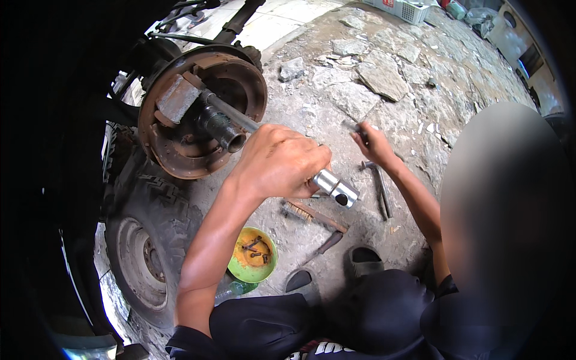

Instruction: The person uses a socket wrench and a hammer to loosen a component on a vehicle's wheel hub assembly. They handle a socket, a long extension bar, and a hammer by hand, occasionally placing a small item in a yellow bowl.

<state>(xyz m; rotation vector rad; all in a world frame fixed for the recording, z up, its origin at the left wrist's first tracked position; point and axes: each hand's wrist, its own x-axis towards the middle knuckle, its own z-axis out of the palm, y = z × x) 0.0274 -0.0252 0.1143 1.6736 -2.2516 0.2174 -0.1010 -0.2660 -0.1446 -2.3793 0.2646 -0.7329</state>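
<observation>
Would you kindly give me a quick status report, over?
Left hand gripping metal bar. Right hand closed on something dark, unclear. Bar overlaps brake assembly in view. Wire brush, hammer on ground.

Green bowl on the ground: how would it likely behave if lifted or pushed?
The green bowl may slosh if jerked, since its orange contents look wet. The dark parts inside would probably slide as it tilts. Its thin-looking rim suggests light plastic, so it might flex a little when gripped.
</observation>
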